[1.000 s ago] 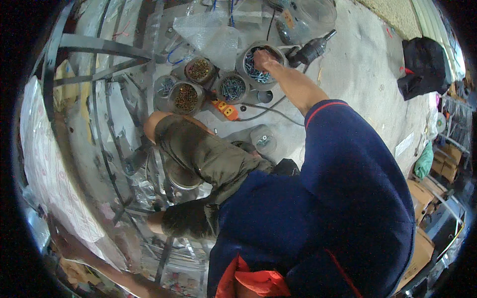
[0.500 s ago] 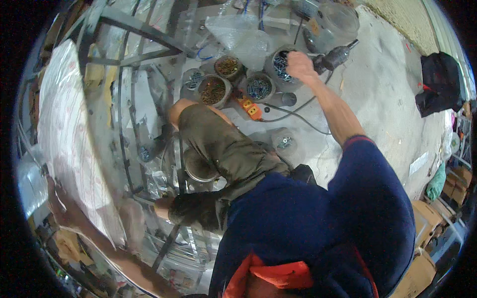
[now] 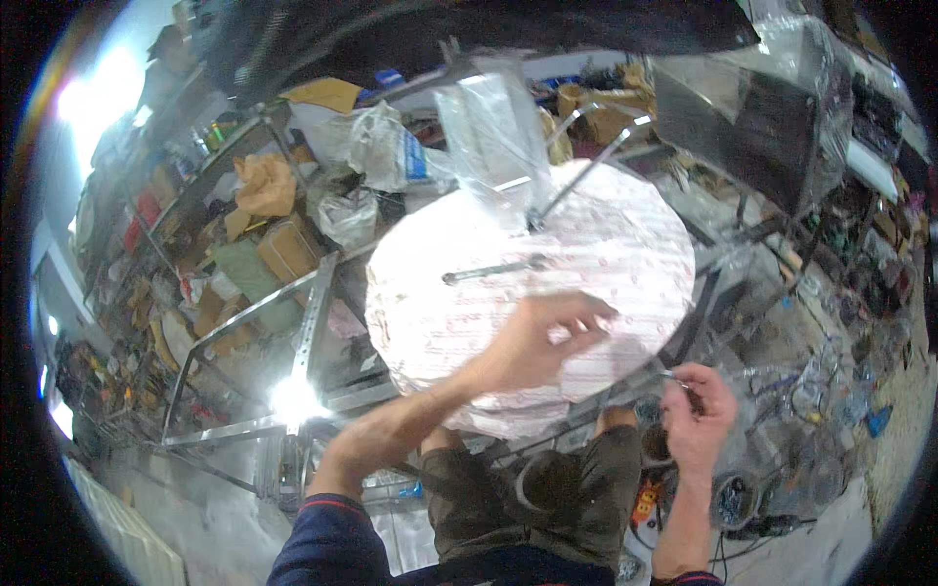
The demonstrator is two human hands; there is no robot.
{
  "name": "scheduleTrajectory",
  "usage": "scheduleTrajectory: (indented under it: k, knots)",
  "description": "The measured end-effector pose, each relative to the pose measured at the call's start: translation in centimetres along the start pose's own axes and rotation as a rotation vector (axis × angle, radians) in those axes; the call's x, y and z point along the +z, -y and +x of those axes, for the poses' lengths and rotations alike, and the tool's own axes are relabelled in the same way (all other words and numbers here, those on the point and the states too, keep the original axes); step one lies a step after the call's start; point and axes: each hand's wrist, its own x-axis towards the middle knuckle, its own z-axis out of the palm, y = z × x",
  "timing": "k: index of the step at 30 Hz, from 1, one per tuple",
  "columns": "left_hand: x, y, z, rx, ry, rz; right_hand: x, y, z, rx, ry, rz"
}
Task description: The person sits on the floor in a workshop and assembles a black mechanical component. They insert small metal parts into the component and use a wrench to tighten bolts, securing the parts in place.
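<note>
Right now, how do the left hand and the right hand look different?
The left hand has its thumb and fingers apart; the right hand has its fingers curled around a small shiny thing. The left hand is over the round white board; the right hand is past the board's edge, to the right. Both are bare.

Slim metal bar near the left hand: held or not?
Not held: the slim metal bar lies on the round white panel, apart from the left hand.
</note>
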Motion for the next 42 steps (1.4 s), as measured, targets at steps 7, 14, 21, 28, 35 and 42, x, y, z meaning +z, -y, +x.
scheduleTrajectory:
  k: [7, 14, 21, 28, 35, 42]
  knots:
    - [-3.0, -1.0, -1.5, -0.127, -0.120, -0.270, 11.1, 2.8, 4.2, -0.311, 0.150, -0.001]
    - [-8.5, 1.0, -3.6, -0.255, -0.404, -0.130, 15.3, 6.5, 6.6, -0.003, 0.322, 0.277]
    - [-7.3, 5.4, -10.6, -0.484, -0.476, -0.134, 23.3, 12.2, 15.5, -0.092, 0.668, 0.842]
    - [-4.9, 7.4, -11.9, -0.311, -0.527, -0.013, 34.8, 18.4, 23.3, 0.103, 0.463, 1.503]
    - [-4.5, 7.2, -11.9, -0.305, -0.576, 0.089, 39.4, 18.3, 26.5, 0.120, 0.473, 1.933]
    - [-4.5, 6.6, -12.6, -0.320, -0.597, 0.098, 36.4, 17.9, 24.8, 0.088, 0.641, 2.031]
